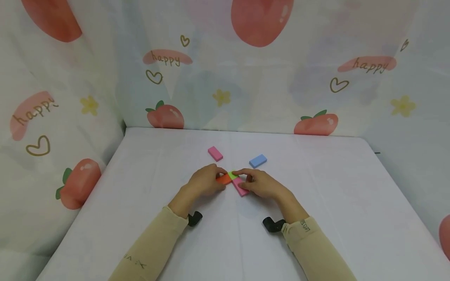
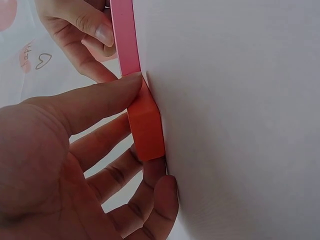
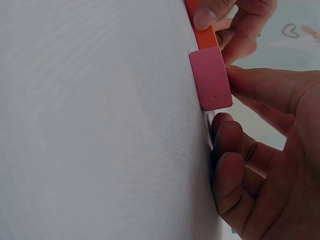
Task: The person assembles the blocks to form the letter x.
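Blocks meet mid-bench: our left hand [image 1: 205,181] pinches the orange block [image 1: 224,179], our right hand [image 1: 259,183] pinches the pink block [image 1: 240,186], a green block [image 1: 232,175] between them. Beyond lie 2 loose blocks, another pink one [image 1: 215,153] and a blue one [image 1: 258,160].

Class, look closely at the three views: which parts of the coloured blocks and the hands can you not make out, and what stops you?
- Green block: head view only, mostly hidden by both hands' fingers.
- Orange block: its left end is covered by the left hand.
- Near pink block: its length is cut off in the right wrist view; the right hand overlaps it from the head.
- Blue block and far pink block: too small for detail.
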`<move>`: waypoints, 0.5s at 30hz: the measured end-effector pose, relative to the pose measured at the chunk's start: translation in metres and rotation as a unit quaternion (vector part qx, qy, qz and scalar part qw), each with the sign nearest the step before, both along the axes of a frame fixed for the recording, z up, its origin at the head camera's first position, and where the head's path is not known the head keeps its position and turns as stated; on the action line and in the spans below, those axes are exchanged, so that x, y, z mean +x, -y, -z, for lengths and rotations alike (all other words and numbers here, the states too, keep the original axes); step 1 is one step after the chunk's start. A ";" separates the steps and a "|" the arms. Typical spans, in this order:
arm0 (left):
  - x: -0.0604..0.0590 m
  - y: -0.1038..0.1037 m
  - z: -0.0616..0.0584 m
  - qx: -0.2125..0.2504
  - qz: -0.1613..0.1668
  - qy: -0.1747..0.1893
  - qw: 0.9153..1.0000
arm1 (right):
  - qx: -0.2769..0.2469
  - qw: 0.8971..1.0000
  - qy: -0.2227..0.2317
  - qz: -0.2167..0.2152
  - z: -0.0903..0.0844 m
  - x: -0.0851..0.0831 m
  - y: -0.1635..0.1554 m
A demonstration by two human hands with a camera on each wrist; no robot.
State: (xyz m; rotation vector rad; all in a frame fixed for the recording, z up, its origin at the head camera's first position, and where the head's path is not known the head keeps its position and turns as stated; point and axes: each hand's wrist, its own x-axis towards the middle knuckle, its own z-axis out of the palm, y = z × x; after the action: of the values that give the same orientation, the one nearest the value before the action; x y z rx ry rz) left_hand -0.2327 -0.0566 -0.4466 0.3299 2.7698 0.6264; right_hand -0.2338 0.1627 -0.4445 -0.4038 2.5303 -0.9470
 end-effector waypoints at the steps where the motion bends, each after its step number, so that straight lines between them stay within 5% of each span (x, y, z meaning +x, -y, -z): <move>1: 0.000 0.000 0.000 0.002 -0.001 0.000 1.000 | -0.001 1.000 -0.001 -0.002 0.000 0.000 0.000; 15: 0.001 0.006 0.001 0.056 -0.007 0.013 0.998 | -0.002 1.000 0.003 -0.004 0.000 -0.002 0.000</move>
State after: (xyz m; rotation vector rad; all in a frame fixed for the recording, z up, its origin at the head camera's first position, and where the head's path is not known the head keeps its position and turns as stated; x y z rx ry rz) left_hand -0.2319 -0.0630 -0.4479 0.3248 2.7197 0.7848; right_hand -0.2355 0.1623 -0.4444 -0.4100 2.5197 -0.9482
